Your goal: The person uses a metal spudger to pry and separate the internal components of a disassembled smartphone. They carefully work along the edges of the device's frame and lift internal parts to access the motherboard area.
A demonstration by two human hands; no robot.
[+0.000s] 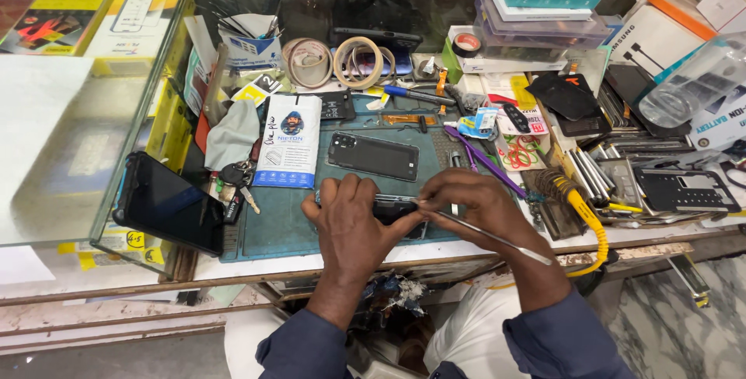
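Both forearms reach forward in dark blue sleeves, hands meeting close together. The left hand (353, 220) lies palm down, fingers curled and pressing. The right hand (474, 204) bends at the wrist, fingertips pinched tight, thumb toward the left hand.

Dark blue long sleeves (311, 344) are worn on both arms, pushed back from the wrists. Both hands are left bare. Light-coloured trousers (466, 340) are seen below.
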